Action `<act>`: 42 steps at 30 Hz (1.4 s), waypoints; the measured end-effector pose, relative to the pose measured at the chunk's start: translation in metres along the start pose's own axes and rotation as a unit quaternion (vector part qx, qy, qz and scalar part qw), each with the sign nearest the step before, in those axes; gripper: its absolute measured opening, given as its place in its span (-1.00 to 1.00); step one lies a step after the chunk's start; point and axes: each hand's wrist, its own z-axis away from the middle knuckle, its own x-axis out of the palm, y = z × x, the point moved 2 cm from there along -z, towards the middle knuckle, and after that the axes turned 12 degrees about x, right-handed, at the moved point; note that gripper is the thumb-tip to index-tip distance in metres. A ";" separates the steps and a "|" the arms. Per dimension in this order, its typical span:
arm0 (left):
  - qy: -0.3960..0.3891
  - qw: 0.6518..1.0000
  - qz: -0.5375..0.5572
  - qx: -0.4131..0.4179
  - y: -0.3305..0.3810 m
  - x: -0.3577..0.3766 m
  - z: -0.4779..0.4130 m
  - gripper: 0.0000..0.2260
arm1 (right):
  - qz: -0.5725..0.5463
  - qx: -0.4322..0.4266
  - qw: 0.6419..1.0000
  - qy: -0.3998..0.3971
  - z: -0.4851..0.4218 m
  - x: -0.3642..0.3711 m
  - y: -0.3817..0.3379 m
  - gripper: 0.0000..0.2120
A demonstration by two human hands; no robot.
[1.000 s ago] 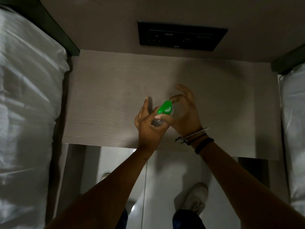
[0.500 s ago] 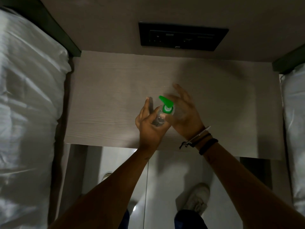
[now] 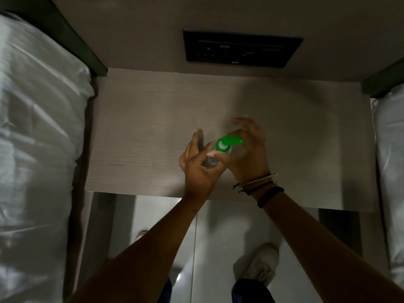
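Note:
A clear pump bottle with a green pump head (image 3: 227, 142) is held up over the pale wooden nightstand (image 3: 142, 127). My left hand (image 3: 196, 169) grips the bottle just under the pump, with the thumb across its front and the fingers straight behind it. The green nozzle points right, toward my right hand (image 3: 251, 158), which is cupped against the bottle's right side with its fingers arched loosely above the nozzle. The lower part of the bottle is hidden by my left hand.
A bed with white linen (image 3: 37, 149) runs along the left, and another white bed (image 3: 391, 149) runs along the right. A black socket panel (image 3: 240, 49) sits in the wall behind the nightstand. My white shoe (image 3: 260, 265) stands on the glossy floor below.
The green nozzle has swung round from pointing up and left to pointing right. My right hand's fingers have lifted and spread slightly. My left hand keeps its hold on the bottle.

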 end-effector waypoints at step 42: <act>-0.052 0.998 -0.025 0.007 -0.001 -0.004 -0.004 -0.53 | -0.001 -0.027 0.996 -0.082 -0.001 0.002 -0.001 -0.60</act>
